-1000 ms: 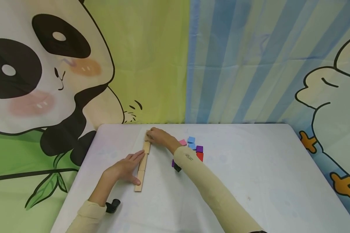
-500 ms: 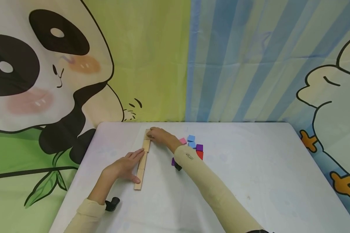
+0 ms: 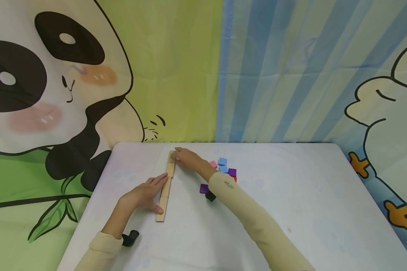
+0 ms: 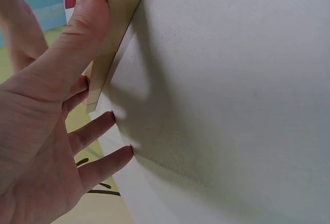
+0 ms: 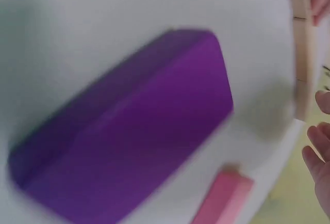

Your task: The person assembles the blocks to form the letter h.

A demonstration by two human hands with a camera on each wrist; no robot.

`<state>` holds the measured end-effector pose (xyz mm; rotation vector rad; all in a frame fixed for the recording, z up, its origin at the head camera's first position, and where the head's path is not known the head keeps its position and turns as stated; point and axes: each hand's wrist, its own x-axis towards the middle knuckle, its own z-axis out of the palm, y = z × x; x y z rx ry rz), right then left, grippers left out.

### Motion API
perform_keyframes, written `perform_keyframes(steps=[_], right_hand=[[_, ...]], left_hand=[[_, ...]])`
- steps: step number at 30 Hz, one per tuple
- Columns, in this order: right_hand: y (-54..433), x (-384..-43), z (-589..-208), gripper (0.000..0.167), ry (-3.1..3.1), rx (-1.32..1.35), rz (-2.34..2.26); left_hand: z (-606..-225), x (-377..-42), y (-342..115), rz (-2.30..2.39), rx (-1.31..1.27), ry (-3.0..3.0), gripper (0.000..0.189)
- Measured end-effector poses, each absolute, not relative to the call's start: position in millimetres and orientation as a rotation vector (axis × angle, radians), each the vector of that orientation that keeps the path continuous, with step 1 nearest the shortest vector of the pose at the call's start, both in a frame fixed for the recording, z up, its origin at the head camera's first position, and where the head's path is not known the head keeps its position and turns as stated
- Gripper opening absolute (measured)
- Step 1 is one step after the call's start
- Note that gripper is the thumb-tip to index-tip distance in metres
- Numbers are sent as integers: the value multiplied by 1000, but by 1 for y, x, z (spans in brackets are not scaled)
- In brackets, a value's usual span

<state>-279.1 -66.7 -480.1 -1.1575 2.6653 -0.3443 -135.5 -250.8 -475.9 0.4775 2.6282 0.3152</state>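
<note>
Several plain wooden blocks (image 3: 165, 191) lie end to end in a row running away from me on the white table. My left hand (image 3: 146, 194) is spread along the row's left side; its thumb rests on the nearest block and a fingertip touches farther up. In the left wrist view the thumb lies against the wood (image 4: 121, 15), the other fingers straight and apart. At the far end, my right hand (image 3: 190, 159) is just right of the last block (image 3: 172, 156). The right wrist view shows its fingers (image 5: 317, 141) loosely extended, apart from the row, holding nothing.
Right of the row lies a loose cluster of coloured blocks: pink (image 3: 213, 164), light blue (image 3: 222, 162), purple (image 3: 204, 189), black (image 3: 210, 196) and red (image 3: 235, 179). My right forearm (image 3: 244, 210) crosses beside them and partly covers the red one. A patterned curtain (image 3: 274, 75) hangs behind the table.
My right hand has drawn slightly right off the far block, which shows more now. The right forearm has shifted right, uncovering more of the purple and black blocks. My left hand has stayed put.
</note>
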Motion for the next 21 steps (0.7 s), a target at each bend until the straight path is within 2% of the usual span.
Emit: perform_keyframes(steps=[4,9,16,21], right_hand=[[-38,-272,-465,43,2632,-1191,-417],[8,-250,-451,42,2594,-1303,-573],[77,-201,-465,40,2502,-1263,-796],[104,-178,-477,40,2519,-1184,-788]], left_hand=[[-477,-137,-249,308,477,2629,122],[-478,-136,-249,286,466,2638,123],[-481,-135,-250,320,526,2647,121],[-477,-134,-251,334,523,2641,120]])
